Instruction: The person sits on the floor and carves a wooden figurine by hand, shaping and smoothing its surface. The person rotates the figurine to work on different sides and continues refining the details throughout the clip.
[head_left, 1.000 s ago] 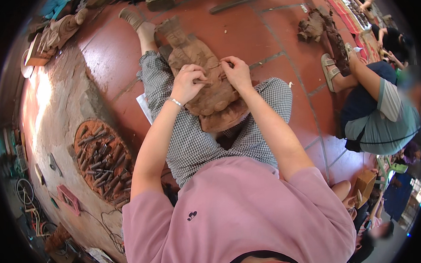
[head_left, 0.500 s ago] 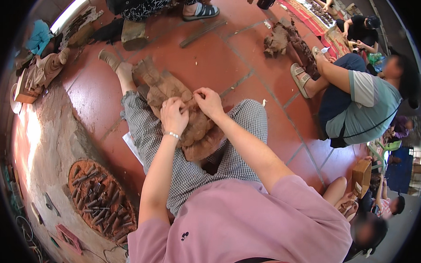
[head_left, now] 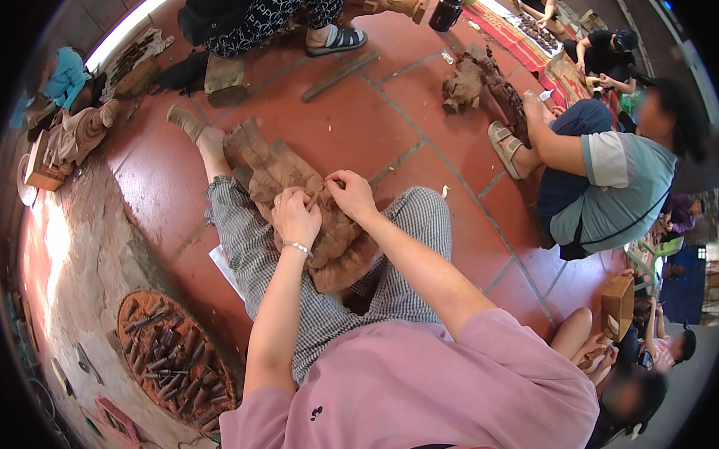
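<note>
Carved figure: here's the brown wooden carving (head_left: 256, 153), centre left of the frame, lying aslant across the lap, its head end toward the upper left and its base between the legs in checked trousers (head_left: 258, 256).
Left hand: the left hand (head_left: 297, 216) lies on the carving's middle, back upward, fingers bent and partly curled; whether it grips anything, I can't tell. A pale bracelet (head_left: 298, 248) circles the wrist.
Right hand: just beside it, the right hand (head_left: 350, 195) is at the carving's edge, thumb and fingers drawn in close together; anything between them is too small to make out.
Chisel bed: over at lower left, a heap of dark chisels (head_left: 172, 354) fills an oval bed of reddish dust (head_left: 130, 308) on the grey slab (head_left: 99, 257).
Pink frame: just below that, a slotted pink piece (head_left: 117, 421) lies on the same slab.
Tiled floor: up top, a plank (head_left: 340, 75) lies across the red tiles (head_left: 371, 113), near a wooden block (head_left: 226, 77).
Right side: a co-worker in a teal shirt (head_left: 624, 191) sits low, near a rough brown carved piece (head_left: 464, 85).
</note>
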Action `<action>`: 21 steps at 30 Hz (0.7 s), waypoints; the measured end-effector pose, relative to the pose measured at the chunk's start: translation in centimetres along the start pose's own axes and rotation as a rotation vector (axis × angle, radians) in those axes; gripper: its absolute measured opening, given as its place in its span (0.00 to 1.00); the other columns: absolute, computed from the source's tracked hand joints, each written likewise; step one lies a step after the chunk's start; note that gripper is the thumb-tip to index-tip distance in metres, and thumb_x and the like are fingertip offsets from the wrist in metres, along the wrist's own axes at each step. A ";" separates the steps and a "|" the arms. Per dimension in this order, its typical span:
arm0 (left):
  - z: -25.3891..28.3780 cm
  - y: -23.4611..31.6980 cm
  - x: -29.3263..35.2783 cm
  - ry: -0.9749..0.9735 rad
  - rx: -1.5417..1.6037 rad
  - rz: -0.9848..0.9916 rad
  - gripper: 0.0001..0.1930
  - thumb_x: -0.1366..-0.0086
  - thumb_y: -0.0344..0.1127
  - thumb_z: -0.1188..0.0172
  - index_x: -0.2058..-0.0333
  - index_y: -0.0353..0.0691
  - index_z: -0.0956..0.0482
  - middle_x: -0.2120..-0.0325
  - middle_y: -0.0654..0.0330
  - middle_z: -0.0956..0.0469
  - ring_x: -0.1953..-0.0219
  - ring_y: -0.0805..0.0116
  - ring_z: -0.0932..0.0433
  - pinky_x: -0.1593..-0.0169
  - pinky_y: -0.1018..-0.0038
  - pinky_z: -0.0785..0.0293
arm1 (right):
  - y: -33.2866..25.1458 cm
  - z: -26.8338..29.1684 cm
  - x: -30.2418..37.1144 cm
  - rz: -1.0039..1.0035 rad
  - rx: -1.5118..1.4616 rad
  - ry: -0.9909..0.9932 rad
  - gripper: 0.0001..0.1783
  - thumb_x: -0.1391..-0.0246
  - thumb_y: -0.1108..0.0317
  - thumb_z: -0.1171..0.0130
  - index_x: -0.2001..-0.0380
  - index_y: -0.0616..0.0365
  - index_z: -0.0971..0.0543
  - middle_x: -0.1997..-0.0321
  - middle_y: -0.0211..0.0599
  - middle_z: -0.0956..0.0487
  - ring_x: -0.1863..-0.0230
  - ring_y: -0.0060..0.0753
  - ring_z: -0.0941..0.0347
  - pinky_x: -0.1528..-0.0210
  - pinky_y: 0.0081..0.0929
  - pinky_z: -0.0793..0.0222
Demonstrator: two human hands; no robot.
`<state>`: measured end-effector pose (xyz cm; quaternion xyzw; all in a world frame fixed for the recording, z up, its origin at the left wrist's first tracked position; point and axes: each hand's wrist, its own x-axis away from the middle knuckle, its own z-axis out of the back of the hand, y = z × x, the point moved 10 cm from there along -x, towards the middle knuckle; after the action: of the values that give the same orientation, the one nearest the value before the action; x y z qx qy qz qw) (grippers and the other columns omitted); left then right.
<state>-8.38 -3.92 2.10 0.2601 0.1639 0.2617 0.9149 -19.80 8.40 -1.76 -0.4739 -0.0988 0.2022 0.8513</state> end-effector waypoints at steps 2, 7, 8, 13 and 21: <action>0.3 -0.2 0.0 -0.001 0.011 -0.008 0.04 0.51 0.29 0.35 0.76 0.40 0.23 0.60 0.61 0.22 0.53 0.56 0.28 0.50 0.61 0.31 | 0.1 0.0 0.0 -0.014 -0.008 -0.018 0.12 0.47 0.63 0.41 0.64 0.59 0.17 0.63 0.42 0.18 0.63 0.39 0.21 0.58 0.32 0.27; -0.2 -0.8 -1.4 0.024 0.023 0.000 0.05 0.52 0.28 0.34 0.76 0.40 0.22 0.62 0.61 0.22 0.55 0.56 0.26 0.52 0.63 0.28 | -0.1 -0.3 -0.3 0.008 0.004 -0.015 0.13 0.48 0.63 0.41 0.64 0.59 0.17 0.63 0.42 0.19 0.62 0.40 0.21 0.58 0.32 0.27; -0.2 -0.7 -1.5 0.028 0.031 -0.016 0.05 0.52 0.27 0.34 0.76 0.40 0.22 0.62 0.61 0.22 0.55 0.56 0.26 0.52 0.64 0.28 | -0.1 -0.2 -0.3 0.010 0.005 -0.011 0.12 0.48 0.63 0.41 0.64 0.59 0.17 0.63 0.42 0.19 0.62 0.40 0.21 0.58 0.33 0.27; 1.3 -0.4 -0.9 0.022 0.071 -0.166 0.05 0.52 0.25 0.34 0.77 0.40 0.22 0.63 0.61 0.23 0.55 0.55 0.26 0.52 0.64 0.27 | 0.0 0.0 0.0 -0.005 -0.006 -0.004 0.12 0.48 0.63 0.41 0.64 0.59 0.17 0.63 0.42 0.19 0.62 0.41 0.21 0.58 0.33 0.27; 0.9 0.8 -1.6 0.034 0.113 -0.336 0.08 0.53 0.20 0.38 0.74 0.39 0.25 0.63 0.60 0.24 0.56 0.54 0.27 0.55 0.63 0.26 | -0.3 -0.2 -0.2 0.010 0.025 0.000 0.12 0.48 0.63 0.41 0.64 0.59 0.17 0.63 0.42 0.19 0.63 0.41 0.21 0.58 0.33 0.27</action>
<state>-9.60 -4.61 3.54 0.2755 0.2348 0.1001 0.9268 -19.85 8.02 -1.61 -0.4638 -0.0941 0.2076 0.8561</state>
